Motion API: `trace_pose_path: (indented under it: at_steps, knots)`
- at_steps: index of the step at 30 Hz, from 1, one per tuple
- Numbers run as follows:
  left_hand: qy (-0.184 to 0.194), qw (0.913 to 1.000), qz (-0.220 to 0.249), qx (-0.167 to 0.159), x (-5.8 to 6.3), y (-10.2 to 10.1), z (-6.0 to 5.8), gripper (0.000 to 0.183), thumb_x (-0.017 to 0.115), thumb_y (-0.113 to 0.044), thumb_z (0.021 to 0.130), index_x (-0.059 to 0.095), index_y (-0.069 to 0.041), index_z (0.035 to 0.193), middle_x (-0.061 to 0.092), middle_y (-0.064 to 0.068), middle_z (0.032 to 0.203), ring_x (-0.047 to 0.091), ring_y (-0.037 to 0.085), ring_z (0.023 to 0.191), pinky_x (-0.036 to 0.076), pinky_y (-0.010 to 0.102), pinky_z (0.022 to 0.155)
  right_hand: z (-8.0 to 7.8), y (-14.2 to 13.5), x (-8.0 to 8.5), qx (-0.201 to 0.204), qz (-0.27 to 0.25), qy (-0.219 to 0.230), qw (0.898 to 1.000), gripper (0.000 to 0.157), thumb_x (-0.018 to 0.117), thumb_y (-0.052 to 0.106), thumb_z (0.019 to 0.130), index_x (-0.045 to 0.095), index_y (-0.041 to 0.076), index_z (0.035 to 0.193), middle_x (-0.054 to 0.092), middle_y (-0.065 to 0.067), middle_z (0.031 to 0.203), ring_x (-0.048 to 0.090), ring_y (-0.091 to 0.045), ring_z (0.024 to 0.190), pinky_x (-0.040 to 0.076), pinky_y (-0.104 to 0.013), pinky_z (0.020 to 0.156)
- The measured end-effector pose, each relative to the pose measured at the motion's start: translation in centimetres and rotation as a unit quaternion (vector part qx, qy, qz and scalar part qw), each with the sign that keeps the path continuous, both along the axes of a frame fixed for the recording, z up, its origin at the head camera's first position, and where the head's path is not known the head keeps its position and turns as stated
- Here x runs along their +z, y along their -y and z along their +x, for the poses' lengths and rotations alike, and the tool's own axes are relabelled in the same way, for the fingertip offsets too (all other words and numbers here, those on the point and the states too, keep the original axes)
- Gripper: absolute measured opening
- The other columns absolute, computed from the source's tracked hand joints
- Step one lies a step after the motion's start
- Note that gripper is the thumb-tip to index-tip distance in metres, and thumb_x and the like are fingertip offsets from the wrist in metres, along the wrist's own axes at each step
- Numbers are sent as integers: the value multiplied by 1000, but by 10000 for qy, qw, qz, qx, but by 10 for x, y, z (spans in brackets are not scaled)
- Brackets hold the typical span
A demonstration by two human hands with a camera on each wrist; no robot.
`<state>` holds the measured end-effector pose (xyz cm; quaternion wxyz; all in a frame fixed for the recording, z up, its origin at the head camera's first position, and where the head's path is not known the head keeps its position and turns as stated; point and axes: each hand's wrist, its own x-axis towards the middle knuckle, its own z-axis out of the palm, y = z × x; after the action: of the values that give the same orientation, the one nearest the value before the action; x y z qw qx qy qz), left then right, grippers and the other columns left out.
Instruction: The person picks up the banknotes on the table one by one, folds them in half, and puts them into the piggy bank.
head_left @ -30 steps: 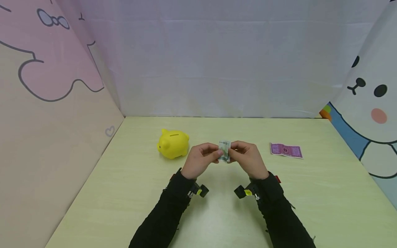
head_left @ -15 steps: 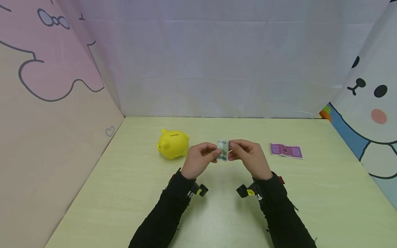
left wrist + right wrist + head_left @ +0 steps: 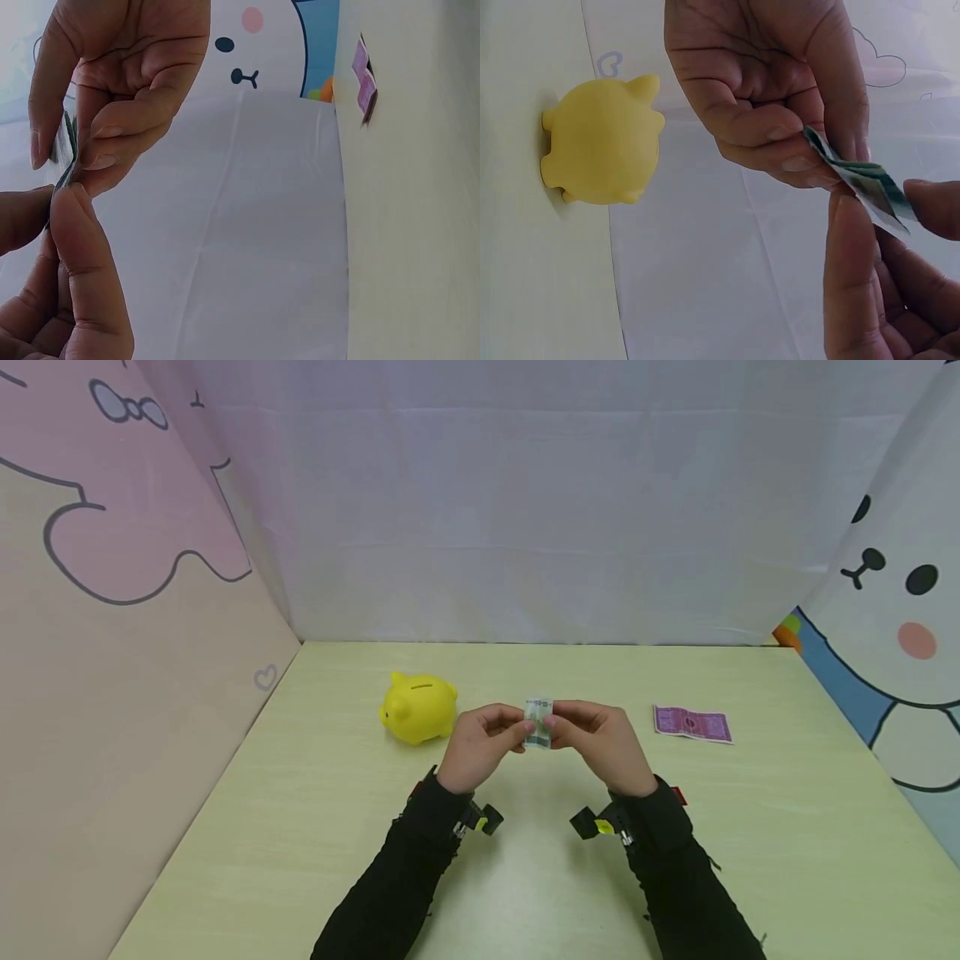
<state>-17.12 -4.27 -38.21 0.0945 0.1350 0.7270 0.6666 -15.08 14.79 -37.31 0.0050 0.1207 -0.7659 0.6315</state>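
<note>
Between both hands, above the table, is a small folded green-and-white banknote [image 3: 538, 723]. My left hand [image 3: 482, 745] pinches its left side between thumb and fingers. On the other side my right hand [image 3: 602, 743] holds the right edge, thumb in front and fingers behind. The folded layers of the banknote [image 3: 866, 184] stand slightly apart in the right wrist view. From the left wrist, the banknote [image 3: 66, 154] appears almost edge-on. Left of the hands, a yellow piggy bank [image 3: 420, 710] stands on the table with its coin slot on top.
A purple banknote [image 3: 693, 725] with creases lies flat on the pale table [image 3: 525, 893], right of the hands. A white curtain [image 3: 525, 527] hangs behind the table, with cartoon-printed sheets at both sides.
The banknote has shifted slightly left. My right hand moved a little right, its thumb lifting off the note's front, then came back onto its right edge. My left hand stayed almost still.
</note>
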Motion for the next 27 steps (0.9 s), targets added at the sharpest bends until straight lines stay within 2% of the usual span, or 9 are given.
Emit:
trace_pose_path:
  at_steps: [12,19,27]
  knots:
    - [-8,10000,9,-64,2,1,2,20,65,-12,94,68,2,109,68,19,107,65,38,90,59,26,76,-1,0,-1,16,-54,74,10000,33,61,16,97,65,-8,120,67,-28,113,69,-10,79,59,-24,77]
    - [-90,9999,-7,-53,2,1,2,20,66,-12,94,68,2,108,69,18,104,66,20,80,59,26,75,-2,1,-1,7,-70,116,9999,31,61,15,97,66,-9,116,68,-25,109,69,-10,77,60,-24,75]
    - [-216,9997,-63,1,2,1,1,19,66,-13,94,69,2,105,69,18,102,64,25,78,57,24,72,-3,1,-4,20,-246,167,9996,27,62,14,96,66,-10,109,70,-6,90,66,-12,72,60,-26,71]
